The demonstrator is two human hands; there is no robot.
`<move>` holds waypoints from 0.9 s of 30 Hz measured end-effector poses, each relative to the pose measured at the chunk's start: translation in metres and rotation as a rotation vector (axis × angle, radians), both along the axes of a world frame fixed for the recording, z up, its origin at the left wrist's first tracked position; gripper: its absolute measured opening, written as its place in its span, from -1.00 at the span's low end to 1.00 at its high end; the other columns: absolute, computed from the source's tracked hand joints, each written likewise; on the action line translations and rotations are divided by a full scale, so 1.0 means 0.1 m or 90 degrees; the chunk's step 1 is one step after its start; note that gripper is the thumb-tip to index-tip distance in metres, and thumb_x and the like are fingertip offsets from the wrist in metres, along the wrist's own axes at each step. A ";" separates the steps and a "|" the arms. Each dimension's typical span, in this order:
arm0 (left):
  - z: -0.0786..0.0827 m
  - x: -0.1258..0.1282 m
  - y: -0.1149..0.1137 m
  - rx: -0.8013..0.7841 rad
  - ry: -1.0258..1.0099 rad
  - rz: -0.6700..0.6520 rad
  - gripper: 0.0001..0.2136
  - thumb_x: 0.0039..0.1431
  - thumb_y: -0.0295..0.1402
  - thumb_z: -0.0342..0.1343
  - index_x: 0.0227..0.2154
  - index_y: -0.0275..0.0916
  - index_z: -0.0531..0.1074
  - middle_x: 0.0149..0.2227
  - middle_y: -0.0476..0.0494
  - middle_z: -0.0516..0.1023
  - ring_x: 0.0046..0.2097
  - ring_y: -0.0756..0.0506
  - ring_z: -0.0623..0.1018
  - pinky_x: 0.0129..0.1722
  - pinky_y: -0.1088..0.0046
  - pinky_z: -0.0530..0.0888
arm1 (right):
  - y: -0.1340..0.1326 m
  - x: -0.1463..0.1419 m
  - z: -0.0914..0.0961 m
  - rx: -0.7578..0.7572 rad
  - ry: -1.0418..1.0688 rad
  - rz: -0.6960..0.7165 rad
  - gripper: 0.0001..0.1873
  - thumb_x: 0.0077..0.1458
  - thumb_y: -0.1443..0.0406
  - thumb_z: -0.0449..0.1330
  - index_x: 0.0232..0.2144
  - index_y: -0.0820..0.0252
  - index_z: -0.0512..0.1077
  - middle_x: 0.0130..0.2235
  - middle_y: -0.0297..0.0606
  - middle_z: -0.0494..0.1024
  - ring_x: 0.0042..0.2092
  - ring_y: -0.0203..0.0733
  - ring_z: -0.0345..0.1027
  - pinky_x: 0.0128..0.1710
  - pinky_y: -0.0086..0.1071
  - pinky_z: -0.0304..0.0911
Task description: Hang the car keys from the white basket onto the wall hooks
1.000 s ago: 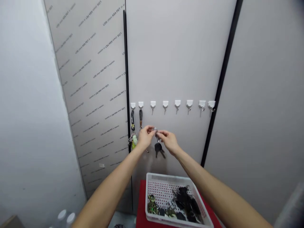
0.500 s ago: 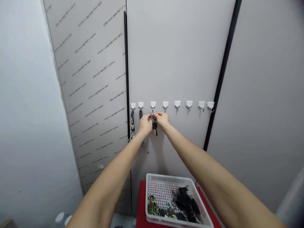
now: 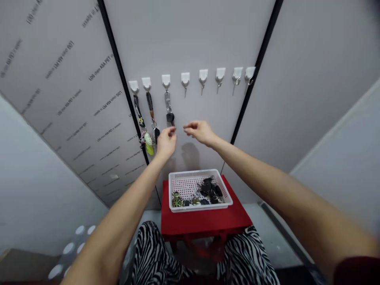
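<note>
A bunch of keys with a silver clip and black fob hangs from the third white hook. Just below it is my left hand, its fingers loosely bent, apart and holding nothing. To the right, in front of the panel, my right hand also holds nothing, thumb and fingers slightly parted. Keys on a dark braided strap hang from the second hook, partly behind my left hand. On the first hook, a black strap carries keys and a yellow-green tag.
Several bare hooks continue the row rightward. Below, a white basket with several key sets stands on a red-covered stool between knees in zebra-striped trousers. White-capped bottles and a cardboard box are at lower left.
Both hands have let go of the clip of keys, which now hangs freely on the third hook. They have come down and drawn apart. My view has tilted downward.
</note>
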State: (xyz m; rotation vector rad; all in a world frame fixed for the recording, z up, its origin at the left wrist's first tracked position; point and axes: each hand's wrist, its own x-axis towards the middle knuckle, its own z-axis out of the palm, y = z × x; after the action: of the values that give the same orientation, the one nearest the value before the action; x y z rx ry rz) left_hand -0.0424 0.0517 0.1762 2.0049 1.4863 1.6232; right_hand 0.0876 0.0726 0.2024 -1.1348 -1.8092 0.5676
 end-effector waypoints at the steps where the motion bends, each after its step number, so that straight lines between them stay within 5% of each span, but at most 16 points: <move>1: -0.16 0.06 -0.07 -0.031 0.020 -0.017 -0.75 -0.16 -0.54 -0.10 -0.33 -0.33 0.31 -0.33 -0.11 0.39 -0.33 0.03 0.37 -0.24 0.45 0.29 | -0.09 0.13 -0.16 -0.039 -0.037 0.013 -0.78 -0.23 0.36 0.05 -0.43 0.34 0.37 -0.49 -0.27 0.44 -0.49 -0.39 0.25 -0.40 -0.45 0.17; 7: -1.03 0.43 -0.37 -0.195 0.194 -0.132 -0.73 -0.15 -0.56 -0.13 -0.31 -0.29 0.30 -0.33 -0.10 0.37 -0.31 0.03 0.35 -0.24 0.49 0.29 | -0.47 0.80 -1.17 -0.192 -0.254 -0.004 -0.79 -0.23 0.36 0.03 -0.44 0.27 0.38 -0.44 -0.28 0.46 -0.41 -0.32 0.29 -0.36 -0.47 0.16; 11: -1.33 0.59 -0.44 -0.254 0.312 -0.176 -0.69 -0.14 -0.55 -0.15 -0.26 -0.24 0.27 -0.26 -0.09 0.35 -0.24 0.01 0.34 -0.19 0.51 0.25 | -0.63 0.96 -1.46 -0.170 -0.340 0.000 -0.78 -0.21 0.35 0.01 -0.43 0.24 0.38 -0.42 -0.27 0.45 -0.40 -0.29 0.28 -0.36 -0.45 0.15; 17: -1.51 0.64 -0.51 -0.322 0.376 -0.146 -0.66 -0.16 -0.46 -0.09 -0.21 -0.27 0.22 -0.22 -0.13 0.34 -0.20 -0.03 0.32 -0.21 0.49 0.25 | -0.74 0.87 -1.52 -0.029 -0.412 0.004 -0.66 -0.27 0.25 0.10 -0.32 0.21 0.33 -0.27 -0.21 0.37 -0.21 -0.18 0.16 -0.22 -0.35 0.05; 27: -1.51 0.55 -0.55 -0.441 0.511 -0.077 -0.80 -0.20 -0.34 -0.05 -0.45 -0.26 0.34 -0.37 -0.18 0.42 -0.30 -0.11 0.39 -0.36 0.44 0.28 | -0.71 0.64 -1.64 0.032 -0.545 0.071 -0.66 -0.30 0.26 0.14 -0.33 0.14 0.32 -0.26 -0.23 0.33 -0.18 -0.14 0.06 -0.22 -0.28 -0.07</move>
State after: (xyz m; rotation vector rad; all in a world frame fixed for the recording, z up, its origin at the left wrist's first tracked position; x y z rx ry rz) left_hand 0.0126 -0.0029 0.0253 2.2827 1.7412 0.1224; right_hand 0.1517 0.0021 0.0385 -1.3601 -2.5989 0.0725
